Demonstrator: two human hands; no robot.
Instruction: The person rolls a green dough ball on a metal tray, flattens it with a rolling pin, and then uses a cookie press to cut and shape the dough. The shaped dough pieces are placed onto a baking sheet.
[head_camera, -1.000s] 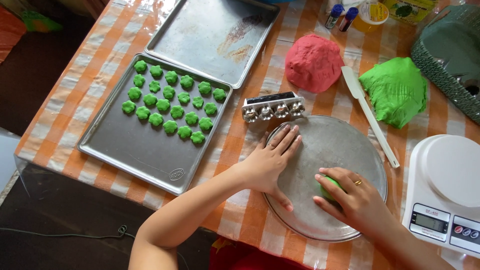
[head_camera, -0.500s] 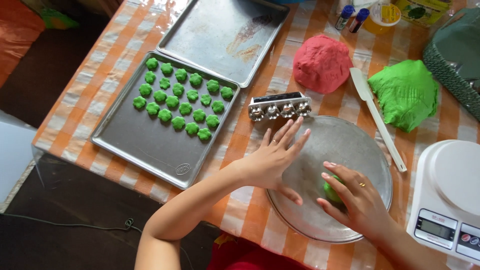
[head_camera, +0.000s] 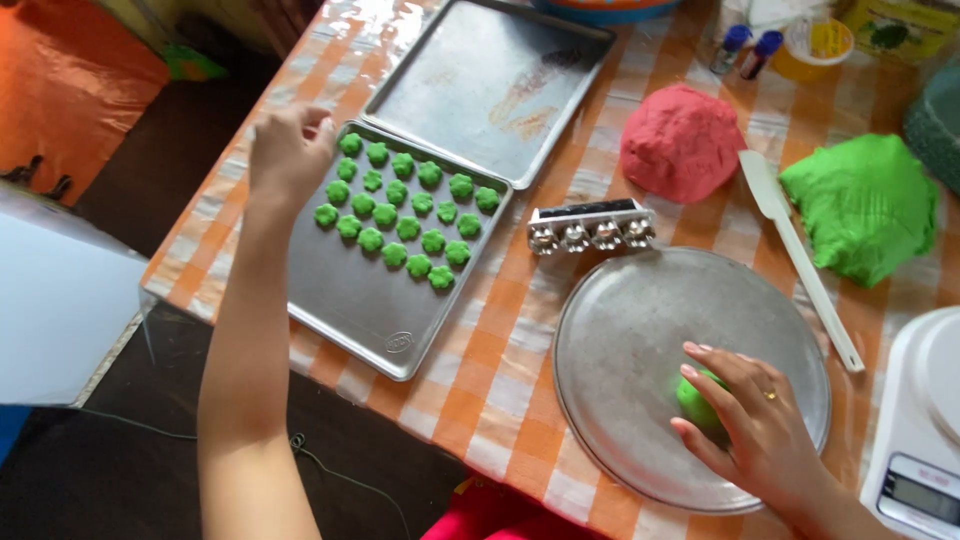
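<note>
Your right hand (head_camera: 760, 430) is in the lower right of the frame, resting on the round metal plate (head_camera: 620, 340). Its fingers (head_camera: 715, 365) are curved over a small lump of green dough (head_camera: 695, 402) and press it against the plate, so most of the lump is hidden under your palm. Your left hand (head_camera: 290, 150) is in the upper left of the frame, at the far left corner of the baking tray (head_camera: 350, 300). Its fingers are bent together, close to the first green dough flowers (head_camera: 400, 210), but you cannot tell from here if they pinch one piece or only touch the tray edge. The flowers lie in rows in the upper half of that tray, and the lower half of it is bare metal. A second baking tray (head_camera: 480, 90) lies just above the first one, at the top centre. Between the trays and the plate lies a flower cutter block (head_camera: 590, 228) with a row of small metal moulds. In the upper right of the frame you see a ball of red dough (head_camera: 682, 140), a big piece of green dough (head_camera: 865, 205) and a white spatula (head_camera: 800, 260) between them, with its handle ending near the plate rim. A white kitchen scale (head_camera: 915, 440) stands at the right edge. Everything is on an orange and white checked tablecloth (head_camera: 490, 390).
</note>
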